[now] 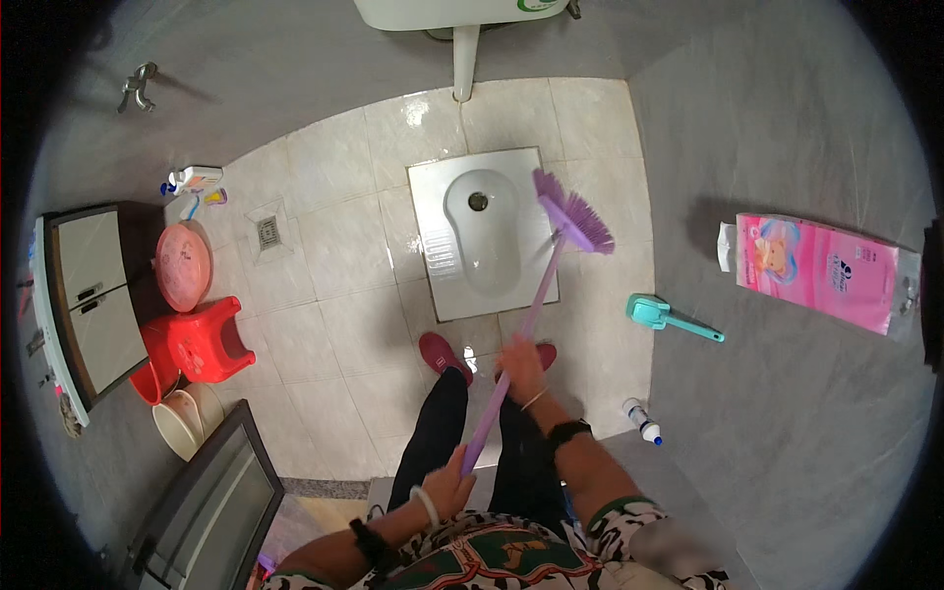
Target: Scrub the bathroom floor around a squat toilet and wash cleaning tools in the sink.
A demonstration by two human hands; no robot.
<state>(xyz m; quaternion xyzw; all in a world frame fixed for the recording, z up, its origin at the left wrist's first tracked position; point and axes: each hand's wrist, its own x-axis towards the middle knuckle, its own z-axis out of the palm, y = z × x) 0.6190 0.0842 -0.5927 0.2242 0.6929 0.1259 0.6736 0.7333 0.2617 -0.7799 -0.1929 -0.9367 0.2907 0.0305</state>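
Note:
Both my hands grip the handle of a purple long-handled floor brush (544, 284). My left hand (448, 488) is wrapped around the handle's end close to my body. Farther along the handle, my right hand (522, 369) holds it just above my right shoe. The purple bristle head (574, 214) is at the right rim of a white squat toilet (483, 243), with its bristles fanned out to the right. Whether the bristles touch the tiles is hard to tell. Water shines on parts of the tiled floor (343, 258) near the toilet.
On the left are a red plastic stool (210, 339), a pink basin (184, 267), a pale bucket (177, 424), bottles (199, 179) and a wall cabinet (96, 295). A teal scoop-like tool (653, 313), a cleaner bottle (643, 422) and a pink tissue pack (818, 269) are at the right.

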